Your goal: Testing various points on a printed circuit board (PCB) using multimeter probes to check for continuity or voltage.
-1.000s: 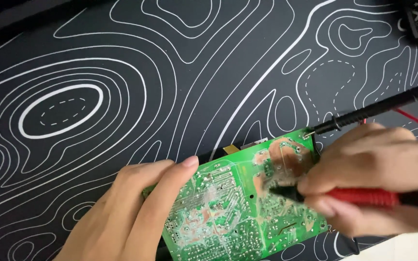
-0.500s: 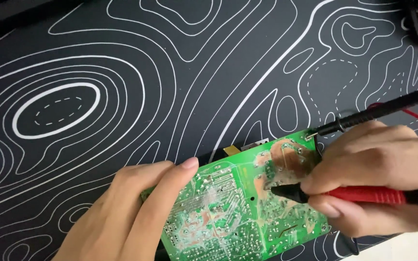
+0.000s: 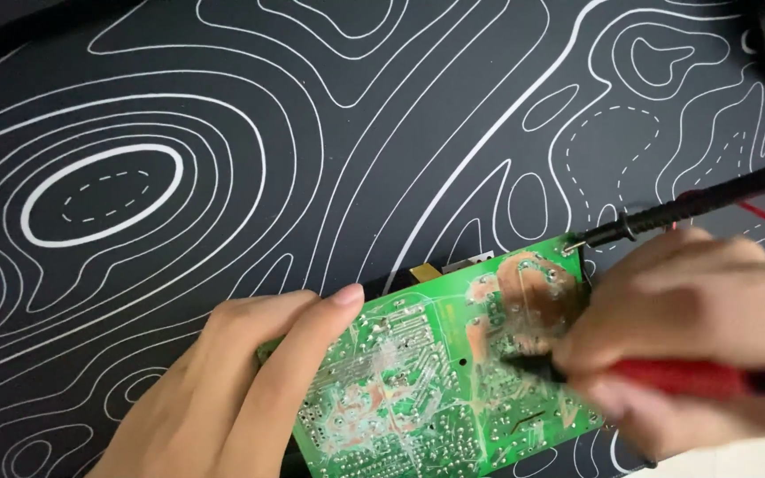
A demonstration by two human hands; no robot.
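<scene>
The green circuit board point(image 3: 440, 372) lies solder side up on the black mat with white contour lines point(image 3: 223, 177), at about 6 o'clock in the view. The left hand point(image 3: 241, 389) steadies the board's 9 o'clock edge, fingers pressed flat on it. The right hand point(image 3: 692, 336), somewhat blurred, pinches the red probe point(image 3: 675, 379), whose dark tip sits on the solder joints right of the board's middle. The black probe point(image 3: 692, 205) reaches in from 2 o'clock, its metal tip at the board's upper right corner; it appears to pass behind the right hand. A likely risk is the red tip sliding and bridging neighbouring joints, since the pads sit close together and the left hand holds only one edge
</scene>
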